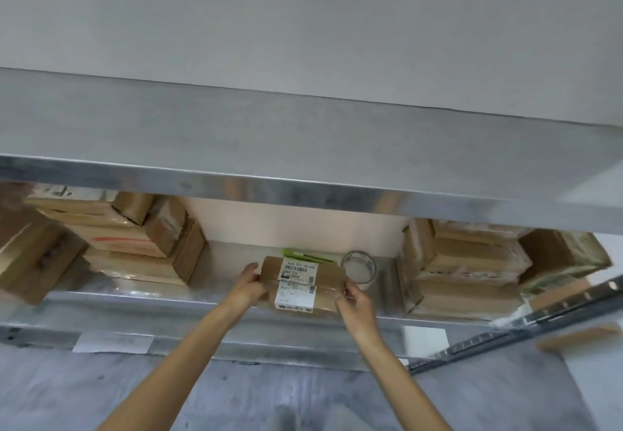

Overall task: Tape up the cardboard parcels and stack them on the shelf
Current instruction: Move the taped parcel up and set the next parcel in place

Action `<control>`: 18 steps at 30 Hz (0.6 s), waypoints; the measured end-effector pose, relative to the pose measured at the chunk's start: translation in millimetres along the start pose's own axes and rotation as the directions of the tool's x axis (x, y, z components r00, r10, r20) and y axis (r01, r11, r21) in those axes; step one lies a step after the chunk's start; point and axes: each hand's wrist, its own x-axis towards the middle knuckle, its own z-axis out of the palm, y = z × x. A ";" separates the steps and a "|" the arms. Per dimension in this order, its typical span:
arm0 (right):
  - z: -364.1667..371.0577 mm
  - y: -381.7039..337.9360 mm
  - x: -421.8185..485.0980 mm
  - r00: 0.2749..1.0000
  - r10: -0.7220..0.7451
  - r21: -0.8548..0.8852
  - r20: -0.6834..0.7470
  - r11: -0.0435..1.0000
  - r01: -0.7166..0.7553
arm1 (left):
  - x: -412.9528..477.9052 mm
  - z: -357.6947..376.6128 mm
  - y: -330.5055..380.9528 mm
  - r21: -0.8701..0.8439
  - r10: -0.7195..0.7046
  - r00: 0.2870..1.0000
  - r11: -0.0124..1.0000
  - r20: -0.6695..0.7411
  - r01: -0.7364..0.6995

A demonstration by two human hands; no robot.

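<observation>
Pale grey wall (303,19) fills the upper field. Below it, a galvanised steel shelving unit (303,191) spans the full width. Its upper board is seen from slightly above. Its lower board (232,262) carries all the goods and is backed by a cream panel. Grey mottled floor (101,390) lies beneath.

On the lower board, a leaning stack of brown cardboard parcels (128,238) stands at the left, some wrapped in clear tape. A second stack of taped brown parcels (465,272) stands at the right. The gap between them is the working space.

In that gap, at the front middle of the board, lies the flat brown cardboard parcel with two white printed labels (303,282). Its long axis runs left to right, roughly parallel to the shelf's front edge. The labelled face is turned up, and a glossy band crosses its middle.

The left hand (249,284) grips the parcel's left end, with the thumb on top and the fingers curled round the edge. The right hand (355,302) pinches at the right end with curled fingertips.

A roll of clear packing tape (359,267) lies flat just behind the right end. A flat green object (310,257) lies touching, or just behind, the rear edge. Two white paper tags (113,343) are fixed to the shelf's front rail.
</observation>
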 end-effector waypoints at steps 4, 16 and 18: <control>7.4 2.5 9.1 0.996 0.088 -0.049 -0.015 0.995 -0.089 | 10.8 -3.0 -10.1 -0.057 -0.017 1.000 0.998 0.022 0.018; 6.9 2.4 21.9 0.992 0.091 -0.012 -0.088 0.996 -0.092 | 8.2 5.2 -11.9 0.010 0.166 0.976 0.986 -0.140 -0.167; 6.9 1.1 17.8 0.990 0.061 0.049 -0.125 0.997 -0.056 | 7.1 5.1 -13.5 -0.012 0.191 0.960 0.980 -0.205 -0.198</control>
